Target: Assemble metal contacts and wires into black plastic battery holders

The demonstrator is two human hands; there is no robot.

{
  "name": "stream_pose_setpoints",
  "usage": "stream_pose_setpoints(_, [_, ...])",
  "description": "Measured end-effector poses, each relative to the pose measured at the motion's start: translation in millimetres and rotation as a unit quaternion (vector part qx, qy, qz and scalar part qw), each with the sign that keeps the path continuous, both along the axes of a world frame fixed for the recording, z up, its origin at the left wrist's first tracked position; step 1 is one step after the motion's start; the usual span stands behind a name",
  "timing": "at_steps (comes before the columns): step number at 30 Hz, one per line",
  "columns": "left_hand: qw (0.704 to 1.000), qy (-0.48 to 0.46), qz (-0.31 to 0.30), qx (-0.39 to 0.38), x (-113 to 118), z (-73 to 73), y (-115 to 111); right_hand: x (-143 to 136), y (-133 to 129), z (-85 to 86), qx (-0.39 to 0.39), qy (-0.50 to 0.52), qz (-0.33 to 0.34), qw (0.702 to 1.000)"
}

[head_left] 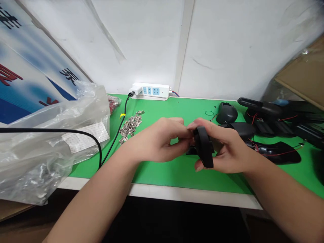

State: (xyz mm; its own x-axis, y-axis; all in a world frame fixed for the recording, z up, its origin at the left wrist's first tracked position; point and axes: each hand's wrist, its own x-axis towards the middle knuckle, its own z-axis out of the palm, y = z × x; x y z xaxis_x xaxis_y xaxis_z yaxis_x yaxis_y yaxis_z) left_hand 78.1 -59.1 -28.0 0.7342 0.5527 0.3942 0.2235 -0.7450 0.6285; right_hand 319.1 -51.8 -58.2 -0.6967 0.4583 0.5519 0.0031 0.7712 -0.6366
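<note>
Head camera view: the black, curved plastic piece (205, 148) lies between the fingers of the right hand (227, 148), raised over the green tabletop (162, 173). It stands roughly upright, narrow side towards the camera, its lower end tipped a little to the right. The right fingers are clamped on it, one fingertip near its upper end and another digit by its lower end, with its middle spanning the gap between them and the palm behind.

The left hand (164, 140) comes in from the other side. Its fingertips are drawn together against the near-left edge of the piece, just below the upper right fingertips; whether they pinch something small there is hidden. Just below the left fingertips shows a dark, flat-edged part (191, 151); whether it joins the held piece cannot be told.

Left of the left fingers, beyond the wrist, lies a loose pile of small silver metal pieces (131, 126), with a black cable (121, 125) beside it. Farther left is a clear plastic bag (86, 108). Beyond the fingers, against the wall, sits a white power strip (157, 91). Right of the right fingers are a rounded black housing (227, 113) and a glossy black curved shell (280, 152) with a red wire.
</note>
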Motion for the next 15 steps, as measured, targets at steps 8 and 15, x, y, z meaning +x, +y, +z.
stream_pose_setpoints(8, [0.999, -0.008, -0.011, -0.038, 1.8, -2.5, -2.4, 5.0, 2.1, 4.7, 0.024, -0.031, 0.028, 0.999])
stream_pose_setpoints(15, [0.978, 0.001, 0.051, -0.202, -0.9, 6.3, -1.3, -3.6, 1.8, 0.0, -0.022, 0.030, 0.054, 0.998])
